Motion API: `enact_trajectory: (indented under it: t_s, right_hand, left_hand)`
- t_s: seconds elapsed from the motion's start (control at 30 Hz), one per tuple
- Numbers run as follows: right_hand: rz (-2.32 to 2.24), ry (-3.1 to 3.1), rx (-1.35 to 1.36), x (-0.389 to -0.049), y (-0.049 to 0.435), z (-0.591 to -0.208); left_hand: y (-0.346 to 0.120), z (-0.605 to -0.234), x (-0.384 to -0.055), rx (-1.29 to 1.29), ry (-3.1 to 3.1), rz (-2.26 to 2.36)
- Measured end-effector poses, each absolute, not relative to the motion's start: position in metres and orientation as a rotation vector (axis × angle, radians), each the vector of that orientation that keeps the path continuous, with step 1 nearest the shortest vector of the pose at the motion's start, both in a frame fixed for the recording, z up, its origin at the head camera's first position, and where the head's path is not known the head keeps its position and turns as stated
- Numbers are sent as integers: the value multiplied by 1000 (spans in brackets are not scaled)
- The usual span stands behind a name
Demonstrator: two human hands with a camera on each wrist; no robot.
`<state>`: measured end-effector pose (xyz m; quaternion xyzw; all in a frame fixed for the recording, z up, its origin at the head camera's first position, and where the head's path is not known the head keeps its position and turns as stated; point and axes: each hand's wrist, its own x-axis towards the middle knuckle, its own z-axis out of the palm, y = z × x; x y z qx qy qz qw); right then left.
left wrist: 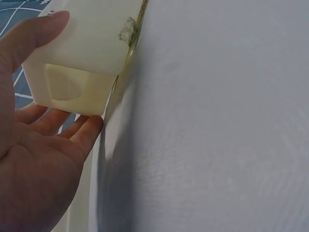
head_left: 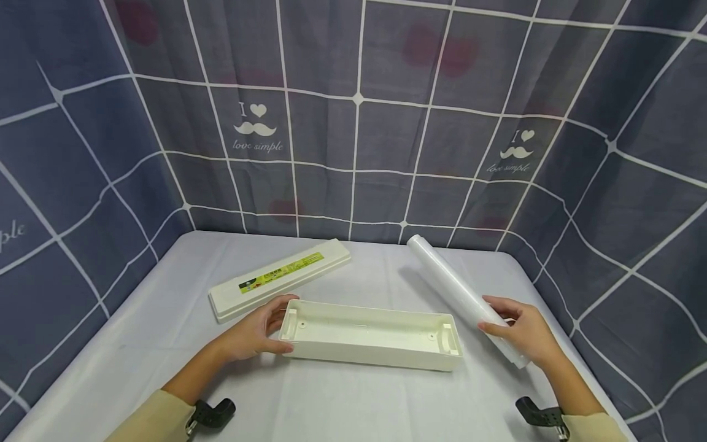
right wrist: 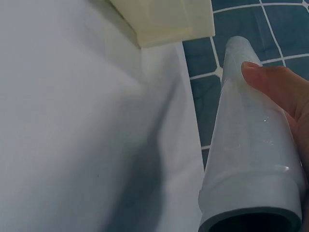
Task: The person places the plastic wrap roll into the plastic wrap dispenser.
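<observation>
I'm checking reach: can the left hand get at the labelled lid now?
Probably yes: the labelled lid lies just beyond the left hand, nothing seen between them, though that hand grips the cream box.

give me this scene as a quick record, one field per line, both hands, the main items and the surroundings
left hand: left hand grips the left end of the white box, thumb on its near side
right hand: right hand holds the clear-white roll toward its near end
white box: white box, long, open side up
clear-white roll: clear-white roll, right of the box, slanted, far end leaning left
lid: white lid with green-yellow label, lying beyond the box to the left
surface: white cloth
backdrop: grey-blue checked curtain
</observation>
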<state>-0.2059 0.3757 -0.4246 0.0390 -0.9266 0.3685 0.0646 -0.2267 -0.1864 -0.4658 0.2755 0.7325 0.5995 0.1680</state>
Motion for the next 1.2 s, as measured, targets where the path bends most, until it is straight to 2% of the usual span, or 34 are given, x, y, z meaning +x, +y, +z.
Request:
enact_trajectory:
  t_s: [0.4,1.2]
  right_hand:
    - [1198,-2751,311,-205,360,-408]
    - [1268,-2776,593,-217,336,-399]
  left_hand:
    - [-185,-466,-228,779,2112,1693]
    - [-186,-466,-225,765,2109,1695]
